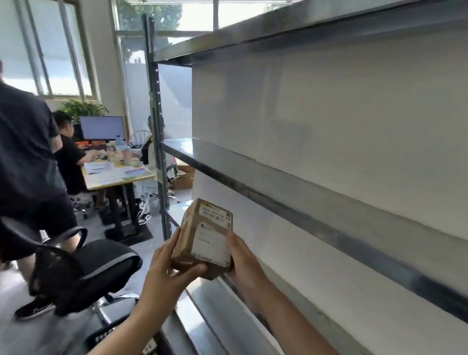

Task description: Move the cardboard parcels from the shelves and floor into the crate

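Observation:
A small cardboard parcel [205,239] with white shipping labels is held in the air in front of the metal shelving [324,211]. My left hand [168,268] grips its left side and bottom, thumb under the near edge. My right hand [243,261] grips its right side. The parcel sits just off the left end of the lower shelf [214,312]. The shelf boards in view carry no parcels. A dark crate edge [114,337] shows low down between my forearms, mostly hidden.
A black office chair [81,265] stands close on my left. A person in dark clothes [14,156] stands beyond it, near the left edge. Other people sit at a desk [118,174] with a monitor by the windows. A cardboard box [184,178] lies on the floor behind the shelf post.

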The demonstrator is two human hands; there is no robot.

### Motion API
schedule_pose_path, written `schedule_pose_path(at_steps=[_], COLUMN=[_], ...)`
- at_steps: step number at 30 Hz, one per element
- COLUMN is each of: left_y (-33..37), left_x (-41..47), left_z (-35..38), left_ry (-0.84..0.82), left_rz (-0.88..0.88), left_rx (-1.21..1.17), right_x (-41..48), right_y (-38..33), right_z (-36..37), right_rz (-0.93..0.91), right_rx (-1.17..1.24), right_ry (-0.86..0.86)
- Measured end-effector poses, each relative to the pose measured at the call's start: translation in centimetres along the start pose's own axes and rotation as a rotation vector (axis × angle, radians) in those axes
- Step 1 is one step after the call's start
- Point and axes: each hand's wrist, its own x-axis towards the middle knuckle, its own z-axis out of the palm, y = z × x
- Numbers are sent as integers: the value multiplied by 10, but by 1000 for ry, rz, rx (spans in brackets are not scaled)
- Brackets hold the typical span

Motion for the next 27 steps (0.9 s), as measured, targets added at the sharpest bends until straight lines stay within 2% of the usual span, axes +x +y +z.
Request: schedule_pose_path(at_steps=[2,7,13,17,23,27], left_y=[-2,-24,-60,-90,-142,-187], left_x=[4,12,44,69,105,122], left_z=[-14,-52,-109,-152,-224,-265], left_ry=[-52,-157,3,52,93,117], left_rz=[-23,-210,-322,-392,-446,-497], left_rx=[-21,-111,-293,-407,-474,-462], right_x=[14,56,105,148,216,245], right_y=[6,31,54,69,103,132], right_z=[5,27,85,126,205,243], right_rz=[-11,49,44,52,110,161], right_rx=[-36,-109,-161,-182,-264,-310], right_ry=[-19,-34,-91,-123,-193,-181])
